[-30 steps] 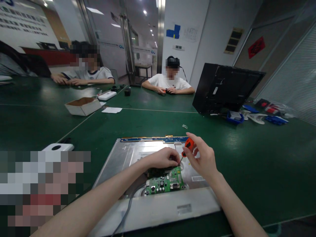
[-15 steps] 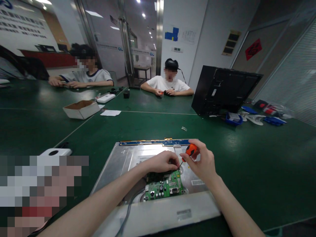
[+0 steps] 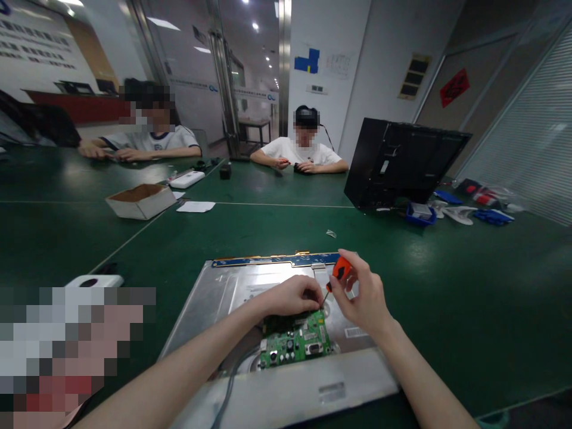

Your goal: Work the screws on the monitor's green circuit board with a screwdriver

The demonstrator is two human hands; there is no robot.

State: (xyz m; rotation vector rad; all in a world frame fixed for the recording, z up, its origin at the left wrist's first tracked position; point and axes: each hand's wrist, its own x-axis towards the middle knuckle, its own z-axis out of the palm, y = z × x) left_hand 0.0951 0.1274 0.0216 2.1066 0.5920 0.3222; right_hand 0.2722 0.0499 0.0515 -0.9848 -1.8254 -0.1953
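Note:
A bare metal monitor panel (image 3: 223, 292) lies flat on the green table in front of me, with a blue strip along its far edge. A green circuit board (image 3: 295, 342) sits on its near half. My right hand (image 3: 364, 295) is closed on a small orange-handled screwdriver (image 3: 340, 269), its tip down at the board's far edge. My left hand (image 3: 292, 296) is curled, fingertips pinched at the same spot beside the tip; what they hold is hidden. A grey cable (image 3: 230, 381) runs off the board toward me.
A black monitor back shell (image 3: 402, 161) stands at the right, with blue and white parts (image 3: 465, 211) beside it. An open cardboard box (image 3: 140, 199) and a paper sheet (image 3: 195, 207) lie left of centre. Two people sit across the table. A white device (image 3: 93, 281) lies at my left.
My head has shifted slightly, so the scene sits a little lower and left. Both hands stay at the board's far edge; the screwdriver handle has tilted a little.

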